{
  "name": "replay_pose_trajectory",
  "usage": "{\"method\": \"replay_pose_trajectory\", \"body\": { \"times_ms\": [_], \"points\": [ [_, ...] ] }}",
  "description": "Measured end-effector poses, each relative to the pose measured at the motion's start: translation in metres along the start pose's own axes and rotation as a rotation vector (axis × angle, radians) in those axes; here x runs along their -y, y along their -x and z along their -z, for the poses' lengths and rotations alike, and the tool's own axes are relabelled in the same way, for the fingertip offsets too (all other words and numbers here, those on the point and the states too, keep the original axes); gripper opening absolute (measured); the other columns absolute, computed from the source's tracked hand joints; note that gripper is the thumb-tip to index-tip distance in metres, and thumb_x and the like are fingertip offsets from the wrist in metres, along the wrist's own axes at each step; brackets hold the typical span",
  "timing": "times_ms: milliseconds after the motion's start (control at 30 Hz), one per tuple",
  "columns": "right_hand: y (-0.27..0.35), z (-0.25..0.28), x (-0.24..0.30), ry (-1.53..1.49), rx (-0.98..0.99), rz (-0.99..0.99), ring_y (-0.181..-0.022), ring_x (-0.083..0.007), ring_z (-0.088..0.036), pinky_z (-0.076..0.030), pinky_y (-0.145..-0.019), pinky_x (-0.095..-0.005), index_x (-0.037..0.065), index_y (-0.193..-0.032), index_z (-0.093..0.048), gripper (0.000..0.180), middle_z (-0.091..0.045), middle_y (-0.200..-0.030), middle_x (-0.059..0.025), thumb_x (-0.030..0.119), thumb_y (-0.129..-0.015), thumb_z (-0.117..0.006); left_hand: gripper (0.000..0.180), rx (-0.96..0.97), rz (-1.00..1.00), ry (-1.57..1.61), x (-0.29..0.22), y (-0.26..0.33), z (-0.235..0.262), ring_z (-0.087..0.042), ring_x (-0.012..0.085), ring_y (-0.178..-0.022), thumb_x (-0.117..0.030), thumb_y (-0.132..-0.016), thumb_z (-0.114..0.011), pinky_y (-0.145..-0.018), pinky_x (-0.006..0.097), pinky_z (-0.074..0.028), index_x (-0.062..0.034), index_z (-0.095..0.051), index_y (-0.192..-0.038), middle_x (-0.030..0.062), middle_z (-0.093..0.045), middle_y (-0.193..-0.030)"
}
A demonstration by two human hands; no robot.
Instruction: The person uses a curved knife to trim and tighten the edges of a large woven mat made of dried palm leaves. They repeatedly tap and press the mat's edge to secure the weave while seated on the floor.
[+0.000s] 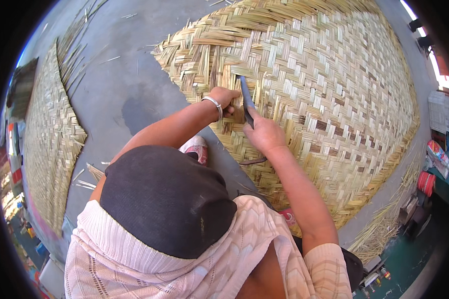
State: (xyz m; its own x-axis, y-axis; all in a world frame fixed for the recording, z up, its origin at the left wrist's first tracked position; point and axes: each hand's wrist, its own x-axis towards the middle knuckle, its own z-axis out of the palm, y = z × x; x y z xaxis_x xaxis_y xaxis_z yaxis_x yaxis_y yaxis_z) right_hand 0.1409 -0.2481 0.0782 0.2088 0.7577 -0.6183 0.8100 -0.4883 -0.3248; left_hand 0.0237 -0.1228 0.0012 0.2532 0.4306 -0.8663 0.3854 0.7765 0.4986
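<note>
A large woven mat of pale flat reed strips (334, 74) lies on the grey floor. My right hand (264, 133) grips a dark flat blade tool (246, 94) that stands against the weave near the mat's near-left edge. My left hand (225, 98), with a silver bangle on the wrist, is closed on strips of the mat right beside the blade. My dark head covering and pale patterned shawl fill the lower middle of the view. A shoe (198, 148) shows below my left forearm.
A second woven mat (50, 139) lies at the left with loose strip ends at its top. A dark curved tool (252, 161) rests at the mat's edge. Loose reeds (384, 224) pile at the lower right, near a red spool (426, 182) and clutter.
</note>
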Motion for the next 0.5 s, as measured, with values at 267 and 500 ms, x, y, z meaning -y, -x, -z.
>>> {"method": "replay_pose_trajectory", "body": {
  "times_ms": [267,500],
  "points": [
    [-0.002,0.006,0.003,0.063,0.04,0.002,-0.095,-0.0355,-0.067,-0.052,-0.083,-0.0491,0.021,-0.141,-0.044,0.058,-0.069,-0.101,-0.0181,0.034,-0.086,-0.055,0.025,-0.021,0.04,-0.102,-0.01,0.01,-0.007,-0.051,0.0162,-0.038,-0.027,-0.089,-0.066,-0.035,0.035,-0.043,-0.0024,-0.059,-0.086,0.0063,-0.056,-0.061],
    [-0.004,0.005,0.002,0.105,0.05,0.005,-0.093,-0.0358,-0.068,-0.053,-0.081,-0.0493,0.02,-0.141,-0.044,0.057,-0.07,-0.098,-0.0189,0.033,-0.086,-0.054,0.021,-0.033,0.071,0.006,-0.003,0.002,-0.007,-0.054,0.0206,-0.044,-0.02,-0.089,-0.063,-0.037,0.04,-0.042,-0.0003,-0.059,-0.09,0.0109,-0.06,-0.067]
  ]
}}
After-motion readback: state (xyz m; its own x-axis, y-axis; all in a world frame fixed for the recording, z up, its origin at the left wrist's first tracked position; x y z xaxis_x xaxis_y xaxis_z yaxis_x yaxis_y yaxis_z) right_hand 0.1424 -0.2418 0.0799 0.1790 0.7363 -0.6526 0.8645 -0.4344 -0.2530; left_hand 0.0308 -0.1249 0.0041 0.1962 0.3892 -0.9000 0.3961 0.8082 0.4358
